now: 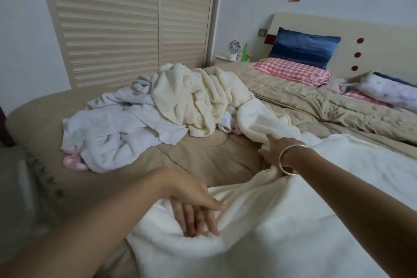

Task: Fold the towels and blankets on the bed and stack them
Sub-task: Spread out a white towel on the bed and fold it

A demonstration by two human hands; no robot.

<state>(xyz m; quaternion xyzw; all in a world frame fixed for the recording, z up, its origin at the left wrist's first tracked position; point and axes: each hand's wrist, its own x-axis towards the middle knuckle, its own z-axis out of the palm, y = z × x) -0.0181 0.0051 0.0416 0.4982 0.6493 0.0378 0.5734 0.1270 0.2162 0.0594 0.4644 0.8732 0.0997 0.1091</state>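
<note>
Tan quilt (203, 158) covers the bed, which fills most of the frame. At lower centre the left hand (194, 201) lies on the near edge of the white blanket (316, 210). Its fingers are straight and press into a raised fold, so the hand lies flat rather than clasping. Up and right of it, mid-frame, the right hand (274, 149), with a bangle (291, 160) on its wrist, has its fingers curled over the blanket's far fold and grips it. Between the two hands the edge sags in a curve down to the quilt.

The blanket spreads from there across the lower right of the frame, and a strip of it runs up past the right hand toward the middle of the bed. A cream heap (198, 97) sits there, crumpled and unfolded. Against its left side, at centre left, a pale towel (117, 128) lies rumpled, with something pink (72, 160) poking out at its lower left.

At upper right a checked pillow (291, 71) lies flat, with a blue pillow (304, 46) propped behind it against the headboard (372, 47). Louvred doors (108, 22) fill the upper left. A small fan (234, 48) and a green bottle (244, 52) stand between the doors and the headboard.
</note>
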